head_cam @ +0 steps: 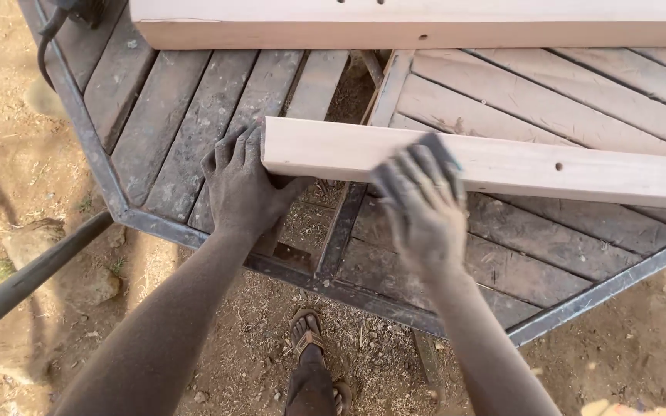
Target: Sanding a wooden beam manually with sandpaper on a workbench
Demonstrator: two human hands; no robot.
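Observation:
A pale planed wooden board (518, 166) with small drilled holes lies across a metal-framed work table with weathered slats (194, 115). My left hand (244, 189) grips the board's left end, thumb under its near edge. My right hand (422, 204) is blurred and presses a dark piece of sandpaper (441, 150) onto the board's top face near its left part.
A second, larger pale board (425, 23) lies across the far side of the table. A black cable (48, 38) hangs at the table's far left corner. Below the table are sawdust-strewn dirt, stones, a metal bar (25, 281), and my sandalled foot (310, 347).

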